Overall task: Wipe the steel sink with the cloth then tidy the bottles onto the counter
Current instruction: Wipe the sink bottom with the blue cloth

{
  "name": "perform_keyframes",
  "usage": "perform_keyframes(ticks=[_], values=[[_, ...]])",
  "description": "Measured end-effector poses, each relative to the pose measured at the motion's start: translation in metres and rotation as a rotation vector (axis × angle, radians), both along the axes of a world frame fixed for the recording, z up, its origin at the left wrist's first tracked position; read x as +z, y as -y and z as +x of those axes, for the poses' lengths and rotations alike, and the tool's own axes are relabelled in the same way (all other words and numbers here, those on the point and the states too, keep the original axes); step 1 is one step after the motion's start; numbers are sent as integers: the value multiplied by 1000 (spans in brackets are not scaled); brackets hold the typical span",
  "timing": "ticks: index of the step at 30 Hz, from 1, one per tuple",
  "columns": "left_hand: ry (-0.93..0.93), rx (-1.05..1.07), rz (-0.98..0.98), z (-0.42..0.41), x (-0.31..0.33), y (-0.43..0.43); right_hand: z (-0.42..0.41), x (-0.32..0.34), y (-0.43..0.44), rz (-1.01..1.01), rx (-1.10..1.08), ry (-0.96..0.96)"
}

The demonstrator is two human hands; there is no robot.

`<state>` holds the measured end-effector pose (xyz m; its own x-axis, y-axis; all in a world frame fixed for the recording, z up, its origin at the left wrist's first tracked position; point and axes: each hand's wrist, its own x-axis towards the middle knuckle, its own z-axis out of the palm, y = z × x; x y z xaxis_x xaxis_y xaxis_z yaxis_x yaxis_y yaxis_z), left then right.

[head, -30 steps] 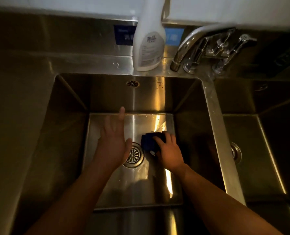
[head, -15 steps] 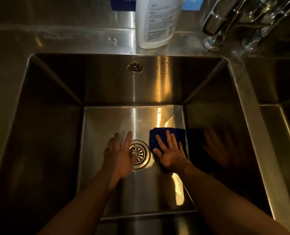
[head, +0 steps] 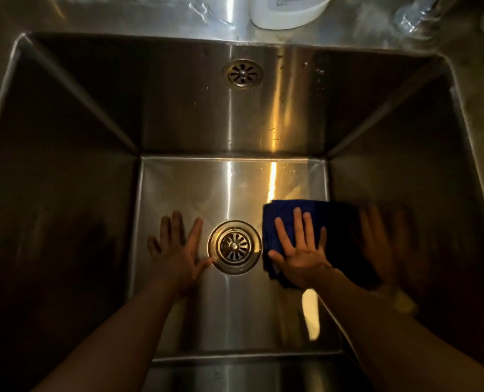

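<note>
Right of the drain (head: 234, 247), my right hand (head: 300, 250) has flattened wide on the cloth (head: 280, 219); left hand (head: 178, 256) lies open; sink (head: 65, 193) wiping underway.

No text is legible. The white bottle (head: 287, 11), standing well beyond the right hand (head: 301, 257), shows only faint print, cut off and too blurred to read.

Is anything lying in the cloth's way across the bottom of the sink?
No loose object. The right hand presses the blue cloth flat on the sink floor, right of the drain. Leftward, only that drain and the left hand, spread beyond it, lie in its path.
</note>
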<state>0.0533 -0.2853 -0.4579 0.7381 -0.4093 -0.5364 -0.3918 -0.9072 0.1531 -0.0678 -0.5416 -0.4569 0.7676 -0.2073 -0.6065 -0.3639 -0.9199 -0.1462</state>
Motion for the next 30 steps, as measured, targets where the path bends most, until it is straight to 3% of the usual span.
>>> perform_keyframes(ticks=[9, 15, 18, 23, 30], values=[[21, 15, -32, 0, -15, -7, -94, 22, -50, 40, 194, -381], [29, -3, -18, -3, -27, -16, -105, 24, -44, -121, 268, -96], [27, -3, -13, -3, -31, -15, -90, 16, -34, -75, 220, -57], [17, -14, -9, -4, -32, -16, 2, -11, -12, -93, -72, 64], [6, -5, 14, -4, -35, -18, 117, -22, 45, -42, -73, 73]])
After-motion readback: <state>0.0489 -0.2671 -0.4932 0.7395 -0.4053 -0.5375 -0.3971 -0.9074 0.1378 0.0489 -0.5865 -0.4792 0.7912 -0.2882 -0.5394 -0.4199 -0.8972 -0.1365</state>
